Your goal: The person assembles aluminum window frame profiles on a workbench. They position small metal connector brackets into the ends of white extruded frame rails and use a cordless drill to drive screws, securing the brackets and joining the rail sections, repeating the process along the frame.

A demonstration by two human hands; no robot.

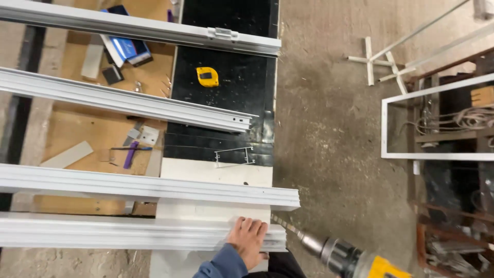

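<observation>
Item 1, far left to centre: four long white aluminium profile rails lie across the worktop (103, 134), roughly parallel. The nearest white aluminium rail (128, 232) runs along the bottom edge; the second white rail (154, 188) lies just beyond it; the third white rail (128, 100) and the top white rail (139, 25) sit farther up.

Item 2: small clutter on the brown board between the rails — a purple-handled tool (129, 154), a blue flat box (126, 49).

Item 3: yellow tape measure (207, 76), on the black panel, well apart from the hands.

Item 4: short clear channel offcut (234, 157), on the black panel's lower edge.

Item 5: left hand (248, 241), blue sleeve, laid flat on the nearest rail near its right end, fingers together and slightly curled over the top edge, pressing down rather than gripping.

Item 6: yellow and grey power drill (345, 257), bit pointing at the rail's end, tip just beside it. The right hand is out of view.

Item 7, far right: white rectangular frame (437, 123) over a dark rack on the concrete floor.
</observation>
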